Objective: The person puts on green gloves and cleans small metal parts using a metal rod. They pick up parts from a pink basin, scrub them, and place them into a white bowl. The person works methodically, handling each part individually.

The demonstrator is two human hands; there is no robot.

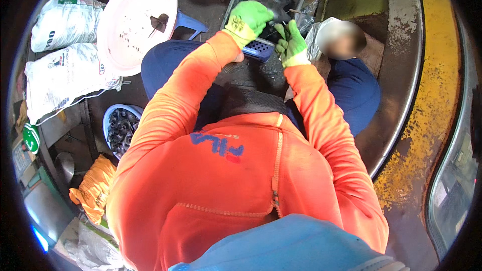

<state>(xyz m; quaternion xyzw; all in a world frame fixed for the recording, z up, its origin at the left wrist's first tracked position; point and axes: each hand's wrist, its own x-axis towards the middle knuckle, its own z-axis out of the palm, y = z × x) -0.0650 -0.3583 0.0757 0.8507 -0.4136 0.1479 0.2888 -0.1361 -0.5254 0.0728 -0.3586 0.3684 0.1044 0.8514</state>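
Observation:
Both hands wear green gloves and work over a grey bin (232, 12) heaped with dark pieces. My left hand (249, 18) has its fingers curled together beside a black piece (275, 16), which I cannot make out clearly. Just to the right, my right hand (293, 46) is raised with bent fingers. A thin dark thing shows near its fingertips, too small to name. Below the hands, at the near side of the bin, stands a blue perforated basket (259, 50).
A pink basin (135, 15) with scattered dark bits and a dark flat piece stands left. White sacks (65, 78), a blue tub (107, 120) of black parts and an orange bag (98, 185) lie further out. A worn yellow curved edge (427, 110) runs along the right.

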